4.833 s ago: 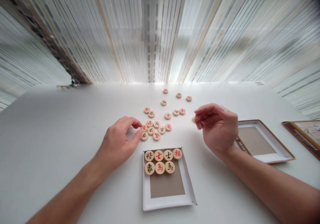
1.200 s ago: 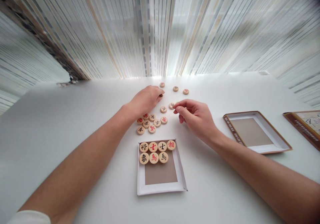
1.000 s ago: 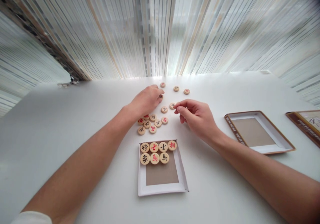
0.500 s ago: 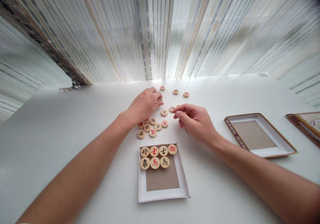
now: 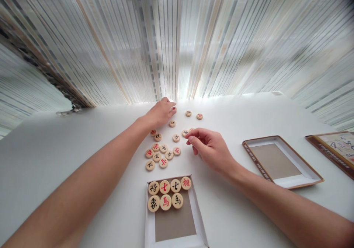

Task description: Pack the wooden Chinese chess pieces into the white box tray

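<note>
My left hand (image 5: 162, 112) reaches to the far side of the white table, thumb and fingers closed round a wooden xiangqi piece with a red character (image 5: 174, 109). My right hand (image 5: 207, 146) hovers loosely curled, thumb and index finger slightly apart with nothing seen between them. Its index tip is beside a black-marked piece (image 5: 185, 133) and partly covers a red one (image 5: 191, 130). Several more pieces (image 5: 156, 156) lie in a cluster nearer me. In the shallow white box tray (image 5: 202, 224) two rows of pieces (image 5: 165, 202) fill the upper part, characters up.
A second open box tray (image 5: 298, 181) lies to the right, with a printed box lid (image 5: 329, 153) beyond it. A striped curtain (image 5: 177, 38) hangs along the table's far edge. Single pieces (image 5: 199, 116) are scattered near that edge.
My left hand has moved away from a black-marked piece, which lies on the table, to the red-marked piece farther back. The view has shifted upward; my right hand keeps nearly the same pose.
</note>
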Motion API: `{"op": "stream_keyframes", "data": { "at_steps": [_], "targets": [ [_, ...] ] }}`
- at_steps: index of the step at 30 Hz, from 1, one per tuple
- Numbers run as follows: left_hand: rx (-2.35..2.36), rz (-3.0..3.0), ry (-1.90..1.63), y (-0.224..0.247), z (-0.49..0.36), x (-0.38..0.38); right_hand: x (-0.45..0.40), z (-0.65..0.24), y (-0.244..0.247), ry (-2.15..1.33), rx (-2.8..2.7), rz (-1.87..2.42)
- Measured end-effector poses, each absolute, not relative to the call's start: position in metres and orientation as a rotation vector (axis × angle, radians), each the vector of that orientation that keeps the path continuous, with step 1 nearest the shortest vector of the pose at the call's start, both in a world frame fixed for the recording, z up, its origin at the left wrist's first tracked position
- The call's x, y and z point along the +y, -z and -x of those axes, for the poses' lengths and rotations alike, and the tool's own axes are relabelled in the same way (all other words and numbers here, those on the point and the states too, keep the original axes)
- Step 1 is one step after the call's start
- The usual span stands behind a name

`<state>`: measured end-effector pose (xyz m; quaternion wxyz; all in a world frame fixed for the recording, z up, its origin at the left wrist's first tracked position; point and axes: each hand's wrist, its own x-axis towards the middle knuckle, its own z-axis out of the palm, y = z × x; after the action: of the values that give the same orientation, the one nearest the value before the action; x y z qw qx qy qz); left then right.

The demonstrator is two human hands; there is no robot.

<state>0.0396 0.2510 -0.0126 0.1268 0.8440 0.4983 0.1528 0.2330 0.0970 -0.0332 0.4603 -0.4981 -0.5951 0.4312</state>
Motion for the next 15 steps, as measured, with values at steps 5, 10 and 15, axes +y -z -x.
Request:
{"op": "stream_keyframes", "data": {
  "at_steps": [5,10,15],
  "targets": [
    [1.453,-2.386,-0.475,0.010,-0.039,0.252,0.097,-0.235,0.034,-1.047,-1.480,1.213],
    [1.489,-2.175,-0.728,-0.004,-0.018,0.218,0.096,-0.234,0.035,-1.012,-1.506,1.176],
    [1.337,-1.904,-0.760,-0.019,0.004,0.145,0.074,-0.223,0.024,-0.928,-1.610,1.077]
  ]
}}
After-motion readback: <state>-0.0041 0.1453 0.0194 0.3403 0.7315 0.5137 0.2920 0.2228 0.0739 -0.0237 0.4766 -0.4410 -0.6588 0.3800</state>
